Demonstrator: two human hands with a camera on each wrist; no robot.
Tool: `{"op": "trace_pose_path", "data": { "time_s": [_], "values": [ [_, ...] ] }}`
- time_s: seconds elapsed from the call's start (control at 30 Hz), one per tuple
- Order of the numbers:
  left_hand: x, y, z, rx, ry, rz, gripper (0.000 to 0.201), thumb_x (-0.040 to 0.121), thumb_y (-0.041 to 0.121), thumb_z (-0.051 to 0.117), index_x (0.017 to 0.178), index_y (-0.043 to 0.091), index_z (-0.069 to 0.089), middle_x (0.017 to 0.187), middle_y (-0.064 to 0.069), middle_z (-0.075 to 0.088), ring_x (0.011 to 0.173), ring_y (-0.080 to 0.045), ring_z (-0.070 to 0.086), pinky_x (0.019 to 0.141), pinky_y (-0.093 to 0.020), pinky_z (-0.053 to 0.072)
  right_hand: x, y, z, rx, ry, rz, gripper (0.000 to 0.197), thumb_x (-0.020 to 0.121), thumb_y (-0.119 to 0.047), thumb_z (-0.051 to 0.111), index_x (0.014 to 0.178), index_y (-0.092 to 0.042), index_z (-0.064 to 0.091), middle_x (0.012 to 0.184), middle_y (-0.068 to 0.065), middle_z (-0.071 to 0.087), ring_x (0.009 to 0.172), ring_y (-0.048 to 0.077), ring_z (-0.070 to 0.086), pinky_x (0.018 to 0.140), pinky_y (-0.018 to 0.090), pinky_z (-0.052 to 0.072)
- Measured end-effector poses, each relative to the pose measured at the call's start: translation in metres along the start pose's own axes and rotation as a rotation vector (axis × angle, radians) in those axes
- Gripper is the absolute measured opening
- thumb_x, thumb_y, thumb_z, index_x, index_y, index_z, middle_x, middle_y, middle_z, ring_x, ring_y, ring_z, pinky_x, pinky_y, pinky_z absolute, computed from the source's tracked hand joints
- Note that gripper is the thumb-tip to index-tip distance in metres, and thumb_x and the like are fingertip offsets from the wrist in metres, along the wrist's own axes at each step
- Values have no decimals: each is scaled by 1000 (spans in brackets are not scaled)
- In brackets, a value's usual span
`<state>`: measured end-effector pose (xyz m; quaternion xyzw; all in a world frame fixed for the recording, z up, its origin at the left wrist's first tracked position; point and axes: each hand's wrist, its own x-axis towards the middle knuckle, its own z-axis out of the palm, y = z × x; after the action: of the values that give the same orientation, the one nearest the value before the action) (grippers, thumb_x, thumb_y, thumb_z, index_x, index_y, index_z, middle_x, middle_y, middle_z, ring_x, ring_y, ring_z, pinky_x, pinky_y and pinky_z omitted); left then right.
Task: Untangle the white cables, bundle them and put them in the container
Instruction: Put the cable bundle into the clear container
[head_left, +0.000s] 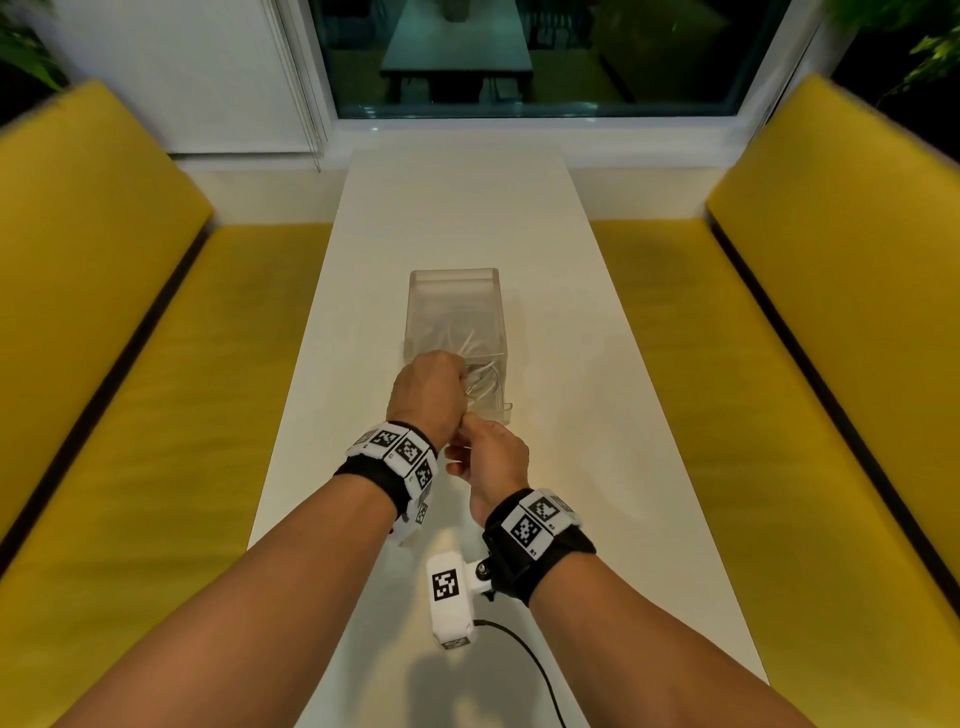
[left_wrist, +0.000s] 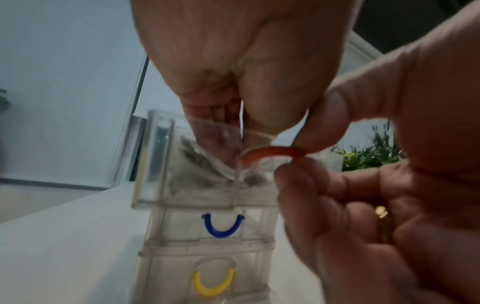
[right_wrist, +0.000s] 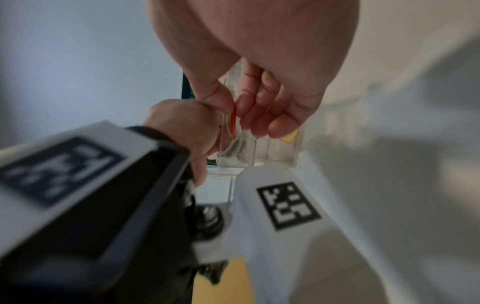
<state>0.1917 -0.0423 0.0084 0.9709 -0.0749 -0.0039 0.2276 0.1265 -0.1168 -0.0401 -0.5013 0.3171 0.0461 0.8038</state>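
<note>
Late stage, judged: white cables coiled, mostly inside the clear container on the white table. Left hand at the near rim, curled round the coil; right hand just beside, pinching a red band between thumb and forefinger. Remaining, apparently: banding, release.

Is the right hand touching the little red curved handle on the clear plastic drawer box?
Touching. The left wrist view shows the right hand pinching the red curved handle between thumb and fingertip.
</note>
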Motion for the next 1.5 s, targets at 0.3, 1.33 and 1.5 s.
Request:
{"op": "trace_pose_path", "data": {
  "time_s": [0.3, 1.33, 1.5],
  "values": [
    [-11, -24, -10, 45, -10, 132, 15, 94, 15, 65, 93, 10, 79, 107, -7, 62, 104, -27, 55, 84, -40, 50, -2, -1, -2, -10, -6, -12, 7, 83, -7, 61, 86, -3, 66, 69, 7, 63, 59, 19, 56, 53, 28, 45],
    [-35, -39, -11, -59, 108, 174, 19, 95, 10, 62, 107, 12, 77, 109, -1, 68, 104, -23, 61, 87, -32, 50, -4, -16, -8, -185, -42, 15, 24, 83, -19, 64, 98, -8, 78, 78, -1, 68, 68, 17, 58, 52, 26, 38],
    [-48, -21, -22, -89, -45, 187, 35, 102, 37, 49, 117, 14, 71, 120, -4, 69, 109, -24, 63, 99, -41, 48, -4, -15, -9, -206, -62, 3, 31, 88, -32, 62, 103, -8, 76, 90, 6, 78, 70, 17, 63, 58, 29, 41]
  ]
}}
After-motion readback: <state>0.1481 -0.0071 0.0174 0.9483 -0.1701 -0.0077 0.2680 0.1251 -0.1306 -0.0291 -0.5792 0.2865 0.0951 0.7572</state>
